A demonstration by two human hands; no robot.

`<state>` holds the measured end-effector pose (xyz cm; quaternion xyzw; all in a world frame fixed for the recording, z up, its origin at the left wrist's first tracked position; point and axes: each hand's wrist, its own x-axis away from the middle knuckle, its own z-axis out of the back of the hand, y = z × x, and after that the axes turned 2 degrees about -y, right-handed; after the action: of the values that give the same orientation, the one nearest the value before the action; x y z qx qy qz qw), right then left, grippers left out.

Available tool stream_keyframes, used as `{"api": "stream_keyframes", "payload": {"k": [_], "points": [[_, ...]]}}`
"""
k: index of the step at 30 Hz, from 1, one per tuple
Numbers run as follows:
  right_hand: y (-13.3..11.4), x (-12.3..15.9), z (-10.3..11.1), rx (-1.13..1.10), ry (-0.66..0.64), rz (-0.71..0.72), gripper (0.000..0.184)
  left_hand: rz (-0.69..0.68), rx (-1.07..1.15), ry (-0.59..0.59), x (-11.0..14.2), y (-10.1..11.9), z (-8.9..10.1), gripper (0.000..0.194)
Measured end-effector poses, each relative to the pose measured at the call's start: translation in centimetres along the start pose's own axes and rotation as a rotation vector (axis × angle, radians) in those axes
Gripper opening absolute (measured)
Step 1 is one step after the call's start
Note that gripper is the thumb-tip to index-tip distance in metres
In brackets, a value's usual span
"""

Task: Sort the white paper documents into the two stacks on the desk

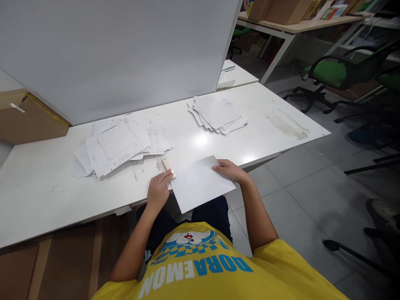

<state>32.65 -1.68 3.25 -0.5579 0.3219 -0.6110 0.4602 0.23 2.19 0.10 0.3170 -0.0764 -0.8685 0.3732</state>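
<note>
A blank white sheet of paper lies at the near edge of the white table, partly overhanging it. My right hand rests on the sheet's right edge, fingers curled onto it. My left hand is closed on a small pale flat tool pressed at the sheet's left edge. Left of the hands spreads a loose pile of printed papers. A second, neater stack of papers lies farther back on the right.
A white partition panel stands along the table's back. A cardboard box sits at the left. Green office chairs and another desk with boxes stand to the right on the tiled floor.
</note>
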Motion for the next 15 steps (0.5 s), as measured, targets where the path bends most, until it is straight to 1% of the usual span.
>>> {"api": "stream_keyframes", "payload": {"k": [3, 4, 5, 6, 7, 8, 10, 11, 12, 13, 15], "points": [[0.1, 0.8, 0.6, -0.003, 0.007, -0.012, 0.025, 0.002, -0.005, -0.029, -0.1, 0.3, 0.2, 0.056], [0.2, 1.2, 1.2, -0.004, 0.027, -0.019, 0.026, 0.01, -0.006, -0.032, 0.0, 0.4, 0.3, 0.056], [0.5, 1.6, 2.1, -0.008, 0.073, -0.024, 0.027, 0.021, -0.006, -0.032, 0.0, 0.5, 0.3, 0.055], [0.7, 1.9, 3.2, -0.02, 0.15, -0.022, 0.03, 0.034, -0.005, -0.034, 0.0, 0.6, 0.3, 0.055], [0.8, 1.9, 4.4, -0.044, 0.259, -0.003, 0.032, 0.048, -0.002, -0.039, 0.1, 0.6, 0.3, 0.054], [0.8, 1.6, 5.7, -0.081, 0.393, 0.039, 0.034, 0.058, 0.001, -0.045, 0.2, 0.7, 0.3, 0.054], [0.0, -0.2, 8.0, -0.18, 0.671, 0.194, 0.034, 0.067, 0.002, -0.056, 0.3, 0.8, 0.4, 0.053], [-0.7, -1.7, 8.9, -0.227, 0.774, 0.278, 0.032, 0.068, -0.001, -0.06, 0.3, 0.9, 0.5, 0.052], [-1.6, -3.5, 9.5, -0.262, 0.838, 0.336, 0.029, 0.069, -0.005, -0.062, 0.3, 0.9, 0.6, 0.051], [-2.7, -5.4, 9.9, -0.285, 0.875, 0.36, 0.026, 0.07, -0.008, -0.065, 0.3, 1.0, 0.7, 0.051], [-4.8, -9.4, 10.3, -0.301, 0.898, 0.344, 0.023, 0.078, -0.008, -0.081, 0.3, 1.2, 0.8, 0.05]]}}
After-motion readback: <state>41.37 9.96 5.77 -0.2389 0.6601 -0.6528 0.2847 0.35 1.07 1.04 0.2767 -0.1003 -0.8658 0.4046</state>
